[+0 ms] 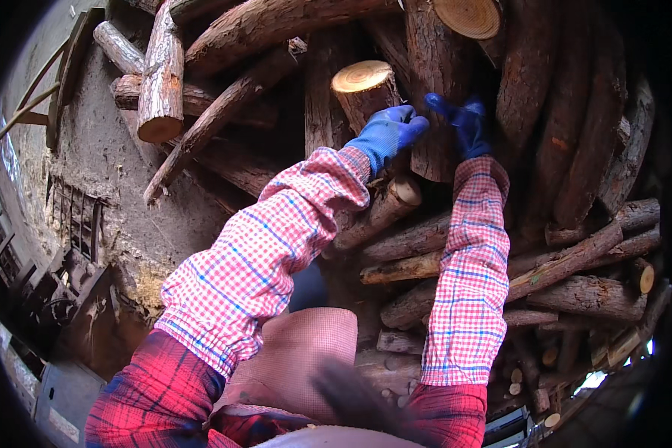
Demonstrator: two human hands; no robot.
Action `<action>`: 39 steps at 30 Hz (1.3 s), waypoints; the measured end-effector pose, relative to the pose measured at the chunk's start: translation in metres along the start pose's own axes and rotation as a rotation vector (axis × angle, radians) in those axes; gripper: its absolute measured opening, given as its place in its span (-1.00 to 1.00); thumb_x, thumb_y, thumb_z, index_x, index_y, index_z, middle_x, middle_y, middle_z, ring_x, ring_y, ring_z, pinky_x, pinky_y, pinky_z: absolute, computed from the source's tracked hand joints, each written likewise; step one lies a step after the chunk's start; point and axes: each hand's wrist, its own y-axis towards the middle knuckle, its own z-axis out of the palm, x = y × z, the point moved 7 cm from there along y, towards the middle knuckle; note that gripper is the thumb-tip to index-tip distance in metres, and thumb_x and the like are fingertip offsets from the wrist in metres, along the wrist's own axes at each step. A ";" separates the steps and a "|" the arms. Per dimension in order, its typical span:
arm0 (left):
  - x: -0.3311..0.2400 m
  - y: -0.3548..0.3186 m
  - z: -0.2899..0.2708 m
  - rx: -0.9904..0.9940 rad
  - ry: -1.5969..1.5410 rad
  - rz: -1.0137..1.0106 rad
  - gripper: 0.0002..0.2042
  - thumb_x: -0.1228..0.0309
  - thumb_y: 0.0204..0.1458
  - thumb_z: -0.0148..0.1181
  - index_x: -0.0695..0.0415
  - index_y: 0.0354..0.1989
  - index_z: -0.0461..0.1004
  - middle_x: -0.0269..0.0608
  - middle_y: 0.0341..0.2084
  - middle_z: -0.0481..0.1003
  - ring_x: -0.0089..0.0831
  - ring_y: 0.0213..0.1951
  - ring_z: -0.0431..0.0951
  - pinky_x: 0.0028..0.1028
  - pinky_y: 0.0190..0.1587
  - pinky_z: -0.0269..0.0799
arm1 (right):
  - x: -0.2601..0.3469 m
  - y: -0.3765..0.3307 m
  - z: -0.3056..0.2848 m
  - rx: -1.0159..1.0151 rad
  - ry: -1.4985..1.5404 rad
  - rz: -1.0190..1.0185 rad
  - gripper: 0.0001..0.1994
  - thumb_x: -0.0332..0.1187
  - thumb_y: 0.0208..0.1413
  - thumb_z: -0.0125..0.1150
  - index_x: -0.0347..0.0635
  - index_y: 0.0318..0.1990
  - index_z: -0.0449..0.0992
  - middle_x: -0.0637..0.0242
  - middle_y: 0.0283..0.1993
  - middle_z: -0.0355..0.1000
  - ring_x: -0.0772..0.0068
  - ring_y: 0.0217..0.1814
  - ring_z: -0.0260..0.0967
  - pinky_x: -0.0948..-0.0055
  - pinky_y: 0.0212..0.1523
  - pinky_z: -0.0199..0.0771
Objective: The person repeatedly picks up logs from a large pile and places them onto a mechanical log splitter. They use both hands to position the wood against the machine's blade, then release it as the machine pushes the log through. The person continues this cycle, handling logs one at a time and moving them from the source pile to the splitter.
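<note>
A thick bark-covered log (pixel 434 63) stands steeply in front of me, between my hands. My left hand (pixel 387 134), in a blue knitted glove with a darker coating, grips its left side, with the thumb toward the front. My right hand (pixel 464 125), in a matching glove, holds the right side, its thumb reaching across the bark. Fingers behind the log are partly hidden. Just beyond my left hand rises a shorter log (pixel 364 88) with a pale, freshly cut end. Below my left hand lies a thinner log (pixel 390 203), its cut end toward me.
Logs are piled all around: long trunks (pixel 567 112) on the right, crossed logs (pixel 161 82) at far left, and stacked thinner ones (pixel 586 296) at lower right. A rough earthen wall (pixel 164 231) and a rusty metal grate (pixel 76 216) are on the left. A checked apron (pixel 306 347) covers my front.
</note>
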 end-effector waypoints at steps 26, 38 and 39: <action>0.037 -0.560 0.098 0.405 -0.412 -0.200 -0.42 0.09 -0.01 0.28 0.30 0.05 0.39 -0.07 -0.11 0.51 -0.32 -0.12 0.53 -0.32 0.01 0.44 | -0.147 -0.647 0.174 -0.299 0.833 -0.035 -0.21 -0.25 -0.19 0.54 -0.36 0.17 0.21 0.10 0.01 0.39 0.22 0.05 0.38 0.33 0.09 0.41; -0.001 -0.800 0.375 0.859 -0.628 -0.317 -0.37 -0.07 0.15 0.00 0.16 0.24 0.25 -0.11 0.08 0.42 -0.26 0.06 0.46 -0.23 0.19 0.32 | -0.330 -0.978 0.180 -0.340 1.152 -0.450 -0.08 -0.12 -0.07 0.43 -0.12 0.39 -0.01 0.29 0.31 0.17 0.34 0.31 0.10 0.31 0.32 0.08; -0.011 -0.837 0.423 1.003 -0.700 -0.407 -0.36 -0.07 0.14 0.02 0.17 0.24 0.25 -0.09 0.05 0.44 -0.26 0.04 0.48 -0.22 0.18 0.32 | -0.351 -1.016 0.154 -0.555 1.016 -0.453 -0.06 -0.13 -0.09 0.46 -0.14 0.39 -0.01 0.29 0.30 0.17 0.34 0.32 0.08 0.33 0.31 0.09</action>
